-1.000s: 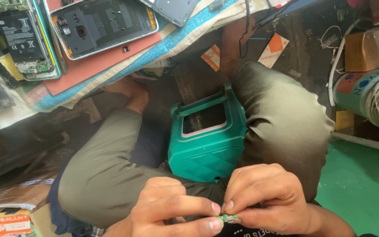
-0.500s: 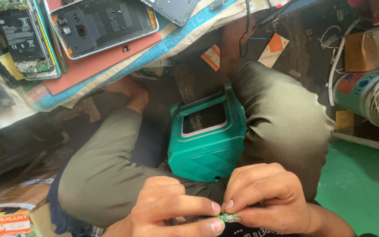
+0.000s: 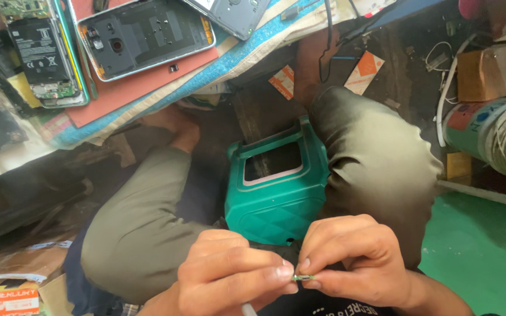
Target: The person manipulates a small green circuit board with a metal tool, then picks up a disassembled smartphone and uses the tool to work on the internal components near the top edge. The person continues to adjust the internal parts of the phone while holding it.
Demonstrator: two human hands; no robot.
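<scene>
Hardly anything differs from the picture a second ago: both hands keep the same pose low in the view, and the legs and the green box have not shifted. The left hand [image 3: 235, 278] and the right hand [image 3: 355, 263] meet fingertip to fingertip, each pinching one end of a tiny green part [image 3: 303, 277] between thumb and forefinger. That part sits at the bottom middle of the view, above the person's lap and just in front of the one green box [image 3: 276, 187], which stands between the two bent knees in olive trousers. A thin grey stick [image 3: 247, 309] pokes out beneath the left hand; whether that hand grips it cannot be told. On the workbench at the top lie three opened phones: one [image 3: 42, 52] showing its battery, one empty back shell [image 3: 142, 35] on a red mat [image 3: 124, 96], and one grey back [image 3: 241, 14] partly cut off. Two small orange-and-white packets [image 3: 365, 71] lie on the floor beyond the knees.
</scene>
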